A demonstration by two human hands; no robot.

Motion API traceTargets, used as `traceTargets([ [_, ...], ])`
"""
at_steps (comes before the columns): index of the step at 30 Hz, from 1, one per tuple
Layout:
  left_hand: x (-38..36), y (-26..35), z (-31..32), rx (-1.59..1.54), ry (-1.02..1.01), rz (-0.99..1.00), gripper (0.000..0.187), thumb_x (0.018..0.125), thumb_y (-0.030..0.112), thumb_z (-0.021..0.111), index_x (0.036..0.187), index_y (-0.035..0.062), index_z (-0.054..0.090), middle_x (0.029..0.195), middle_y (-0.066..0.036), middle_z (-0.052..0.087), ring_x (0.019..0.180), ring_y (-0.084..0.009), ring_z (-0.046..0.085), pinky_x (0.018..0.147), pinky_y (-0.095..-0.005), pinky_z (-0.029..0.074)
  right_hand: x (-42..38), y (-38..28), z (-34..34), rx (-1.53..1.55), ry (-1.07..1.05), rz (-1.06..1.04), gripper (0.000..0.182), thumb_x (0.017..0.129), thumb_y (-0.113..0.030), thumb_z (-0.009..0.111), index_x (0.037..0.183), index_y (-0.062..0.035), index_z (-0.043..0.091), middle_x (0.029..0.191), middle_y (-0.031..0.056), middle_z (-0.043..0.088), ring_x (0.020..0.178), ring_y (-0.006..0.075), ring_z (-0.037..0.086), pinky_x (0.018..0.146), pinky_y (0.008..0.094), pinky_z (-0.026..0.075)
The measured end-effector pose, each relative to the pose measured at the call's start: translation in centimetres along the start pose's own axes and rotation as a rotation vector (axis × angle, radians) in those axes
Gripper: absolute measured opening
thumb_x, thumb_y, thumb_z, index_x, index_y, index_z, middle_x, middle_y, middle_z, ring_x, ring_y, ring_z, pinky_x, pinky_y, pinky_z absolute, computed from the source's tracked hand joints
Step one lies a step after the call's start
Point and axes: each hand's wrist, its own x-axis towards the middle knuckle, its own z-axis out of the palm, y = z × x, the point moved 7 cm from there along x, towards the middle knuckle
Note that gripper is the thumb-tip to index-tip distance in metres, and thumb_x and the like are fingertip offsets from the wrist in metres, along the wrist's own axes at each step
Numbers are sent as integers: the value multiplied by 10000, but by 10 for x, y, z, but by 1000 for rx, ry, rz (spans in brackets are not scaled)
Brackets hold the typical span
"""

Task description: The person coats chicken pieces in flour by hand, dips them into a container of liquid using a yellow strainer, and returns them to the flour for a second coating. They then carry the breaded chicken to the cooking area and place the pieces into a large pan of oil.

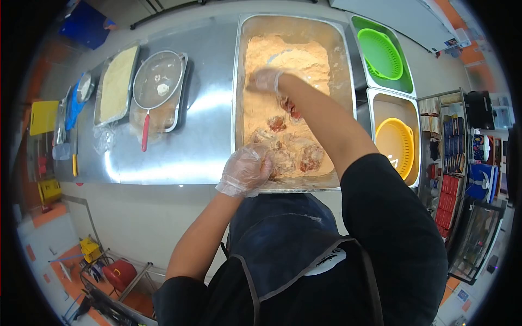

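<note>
Breading underway: left hand [247, 169] presses on chicken [288, 155] in flour tray [237, 81]; right hand [265, 80], beyond, cups flour [293, 60], likely sprinkled over next.

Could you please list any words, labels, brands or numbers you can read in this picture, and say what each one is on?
None can be read.
White patch on the apron: dark mark, too blurred to read.
Packages on the shelf rack: print too small to read.
Sticker on the white unit behind the green colander: too small to read.

Flour coats the right hand [265, 80]; its fingers blur into the flour [293, 60].
</note>
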Motion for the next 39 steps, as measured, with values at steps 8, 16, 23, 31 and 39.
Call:
traceTargets([
  [8, 0, -8, 8, 0, -69, -26, 169, 886, 190, 556, 895, 30, 611, 844, -194, 633, 831, -378, 613, 732, -483, 498, -113, -49, 8, 309, -387, 162, 533, 1003, -471, 380, 1370, -111, 521, 1438, 128, 479, 1331, 294, 442, 1149, 398, 314],
  [16, -3, -14, 15, 45, -50, -38, 246, 908, 178, 518, 1074, 7, 576, 950, -236, 619, 883, -398, 606, 791, -479, 502, -46, 112, 53, 259, 117, 395, 541, 990, -452, 396, 1198, -6, 621, 1209, 208, 625, 1079, 345, 609, 968, 422, 456],
  [23, 36, -15, 6, 33, 66, -237, 551, 988, 284, 429, 1344, -136, 409, 1344, -346, 452, 1257, -451, 448, 1101, -452, 341, -136, 23, 35, 171, -158, 297, 707, 940, -614, 410, 1156, 15, 649, 1222, 244, 617, 1112, 350, 589, 966, 430, 436],
  [31, 129, -97, 130, -323, -428, -793, 764, 961, 629, 336, 1499, 87, 312, 1448, -241, 428, 1355, -342, 414, 1084, -460, 354, -175, 41, 97, 1039, 174, 746, 640, 982, -574, 372, 1290, -56, 587, 1507, 183, 383, 1322, 325, 434, 1070, 449, 363],
  [39, 96, -37, 93, -424, -597, -684, 663, 942, 610, 424, 1391, 132, 517, 1397, -167, 520, 1259, -309, 493, 1047, -450, 382, -245, 2, 38, 555, 113, 672, 617, 956, -515, 463, 1233, 25, 573, 1243, 212, 603, 1102, 280, 582, 937, 408, 436],
])
